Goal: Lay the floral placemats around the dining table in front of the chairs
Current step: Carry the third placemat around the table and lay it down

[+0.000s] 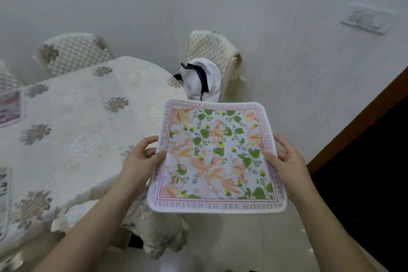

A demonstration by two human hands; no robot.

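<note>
I hold a square floral placemat [217, 158] flat in the air, off the right end of the dining table [84, 121]. It has orange flowers, green leaves and a pink lettered border. My left hand [141, 159] pinches its left edge, thumb on top. My right hand [287, 159] pinches its right edge the same way. Two other placemats lie on the cream tablecloth at the far left: one at the left edge [10, 108] and one near the front left corner [4, 201], both partly cut off by the frame.
Quilted cream chairs stand behind the table [75, 53] and at its right end [212, 51]. A white and black bag [199, 81] rests on the right chair. A dark wooden door frame [362, 121] runs along the right. Pale floor tiles lie below the mat.
</note>
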